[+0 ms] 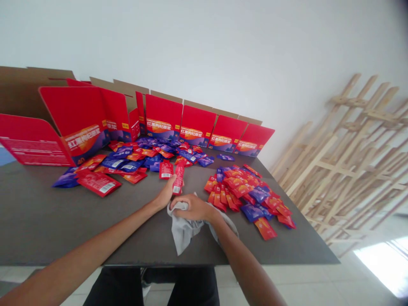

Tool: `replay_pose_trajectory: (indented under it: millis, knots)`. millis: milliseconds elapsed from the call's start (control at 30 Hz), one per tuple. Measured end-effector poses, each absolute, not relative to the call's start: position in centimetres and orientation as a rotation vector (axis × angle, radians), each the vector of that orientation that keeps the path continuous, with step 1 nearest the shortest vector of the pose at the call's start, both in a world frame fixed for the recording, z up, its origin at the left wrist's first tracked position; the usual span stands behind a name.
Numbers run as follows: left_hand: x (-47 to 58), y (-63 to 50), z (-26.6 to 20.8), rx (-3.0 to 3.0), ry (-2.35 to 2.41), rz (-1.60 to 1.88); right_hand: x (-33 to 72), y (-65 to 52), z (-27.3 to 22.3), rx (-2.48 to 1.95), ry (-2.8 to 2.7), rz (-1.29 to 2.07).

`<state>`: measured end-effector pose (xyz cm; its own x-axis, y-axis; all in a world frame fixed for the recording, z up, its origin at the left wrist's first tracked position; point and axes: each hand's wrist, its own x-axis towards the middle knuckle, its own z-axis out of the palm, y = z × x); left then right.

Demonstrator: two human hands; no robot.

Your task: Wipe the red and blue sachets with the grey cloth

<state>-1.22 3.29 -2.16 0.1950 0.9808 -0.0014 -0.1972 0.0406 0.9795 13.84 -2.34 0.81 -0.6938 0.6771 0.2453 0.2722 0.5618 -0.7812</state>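
In the middle of the table, my left hand (166, 192) is closed on a red sachet (179, 175), which stands tilted with its white label toward me. Close beside it, my right hand (193, 207) grips a bunched grey cloth (185, 233). One corner of the cloth hangs toward me and another part trails under my right forearm. The cloth lies just below the bottom end of the sachet; whether they touch I cannot tell. Another red sachet (166, 170) with a white label lies just behind my left fingers.
A loose pile of red and purple sachets (127, 159) spreads at the back left. A second heap (248, 187), partly fanned, lies to the right. Open red cartons (162, 117) line the table's back edge. Wooden easels (338, 170) lean beyond the right edge of the dark table (134, 238).
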Motion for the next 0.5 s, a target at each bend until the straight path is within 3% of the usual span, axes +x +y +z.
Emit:
replay_pose_trajectory:
  millis: [133, 300, 500]
  knots:
    - [1.1, 5.2, -0.4, 1.499, 1.068, 1.191, 13.9, -2.5, 1.0, -0.807, -2.335, 1.009]
    - [6.6, 6.7, 1.5, 1.988, 1.371, 0.777, 13.9, -2.7, 1.1, -0.777, -2.347, 1.007]
    - [12.2, 8.2, 1.3, 2.111, 1.276, 0.702, 14.2, -2.8, 0.7, -0.791, -2.329, 0.932]
